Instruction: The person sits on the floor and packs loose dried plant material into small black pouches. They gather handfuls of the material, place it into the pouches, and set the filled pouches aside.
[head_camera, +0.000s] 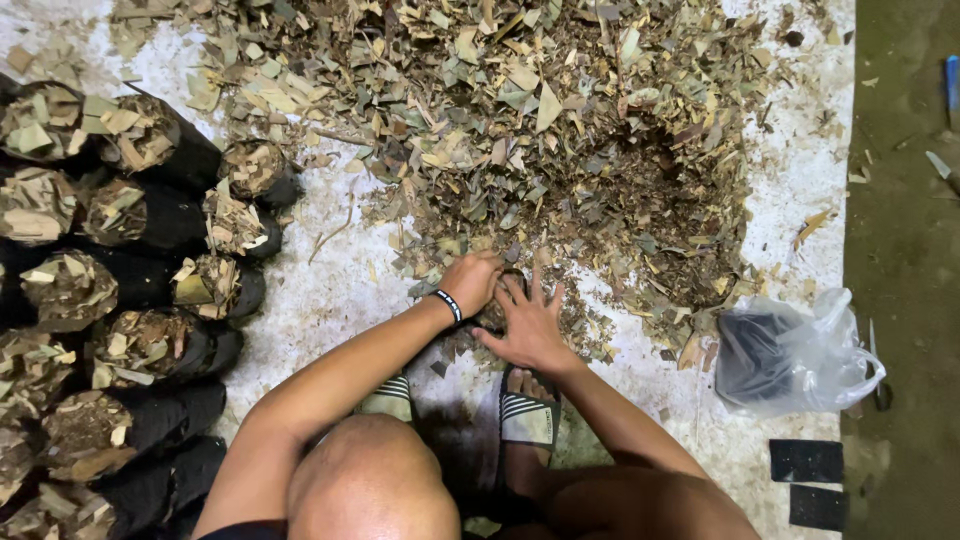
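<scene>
I squat over a white sheet (330, 300) on the ground. My left hand (470, 280), a black band on its wrist, is closed around a small black bag (497, 305) that is mostly hidden between my hands. My right hand (527, 322) lies flat with fingers spread, pressing on the bag's side. Both hands are at the near edge of a large heap of chopped dry leaves (540, 120). My sandalled feet (525, 415) are just below the hands.
Several black bags stuffed with leaf bits (130, 300) lie stacked at the left. A clear plastic bag holding empty black bags (790, 355) sits at the right, with two flat black bags (806, 460) below it. Bare dirt floor (905, 250) runs along the right edge.
</scene>
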